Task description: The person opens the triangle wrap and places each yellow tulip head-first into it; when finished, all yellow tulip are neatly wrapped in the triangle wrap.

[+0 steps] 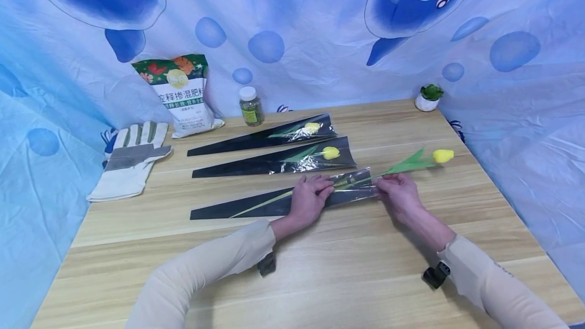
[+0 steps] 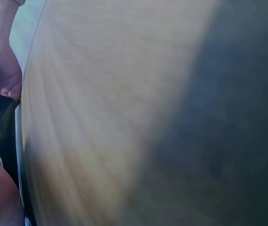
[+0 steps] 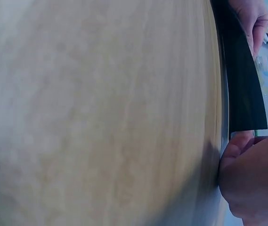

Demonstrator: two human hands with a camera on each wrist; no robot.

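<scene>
A yellow tulip [image 1: 443,156] with a green leaf lies along the nearest black-backed clear flower sleeve [image 1: 256,209]. Its bloom and leaf stick out past the wide right end, and its long stem runs left over the black; whether under the film, I cannot tell. My left hand [image 1: 308,199] lies across the sleeve, pinching the stem between thumb and fingers. With curled fingers, my right hand [image 1: 402,196] grips the sleeve's wide end, close under the stem. In the left wrist view the right hand [image 2: 4,70] is at the end of the dark sleeve [image 2: 5,127].
Two similar sleeves [image 1: 237,164], each with a yellow tulip [image 1: 331,153] inside, lie behind. Farther back are a work glove [image 1: 132,159], a fertilizer bag [image 1: 185,98], a white-capped jar [image 1: 251,108] and a small potted succulent [image 1: 428,98]. A blue cloth hangs around the wooden table [image 1: 347,278].
</scene>
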